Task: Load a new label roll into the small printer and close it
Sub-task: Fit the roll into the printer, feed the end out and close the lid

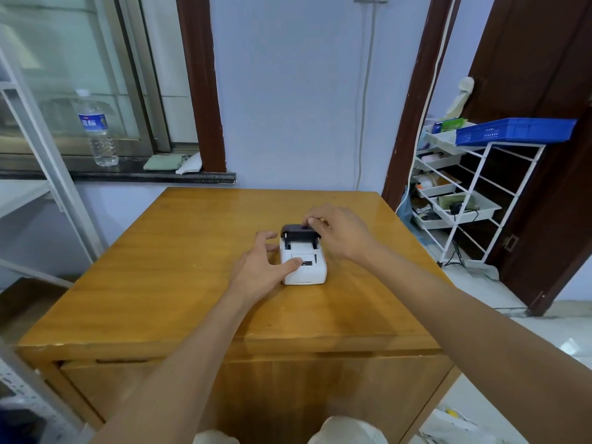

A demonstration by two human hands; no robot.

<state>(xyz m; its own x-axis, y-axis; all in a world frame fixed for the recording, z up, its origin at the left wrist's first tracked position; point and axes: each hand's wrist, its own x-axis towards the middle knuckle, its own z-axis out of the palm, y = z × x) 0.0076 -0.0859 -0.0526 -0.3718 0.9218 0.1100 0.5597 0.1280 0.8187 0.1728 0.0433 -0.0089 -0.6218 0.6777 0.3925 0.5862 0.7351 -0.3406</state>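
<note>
A small white label printer (306, 270) sits near the middle of the wooden table (179, 270). Its dark lid (296, 232) at the far end is raised partway, and white label paper shows in the bay under it. My left hand (262, 267) holds the printer's left side, thumb on top of the body and fingers spread along the flank. My right hand (339, 233) reaches over from the right, and its fingertips pinch the far edge of the dark lid.
A water bottle (96, 129) and a folded green cloth (163, 162) stand on the window sill at the back left. A white wire rack (474, 200) with trays and a blue basket (515, 129) stands to the right of the table. A metal shelf frame (48, 161) stands at the left.
</note>
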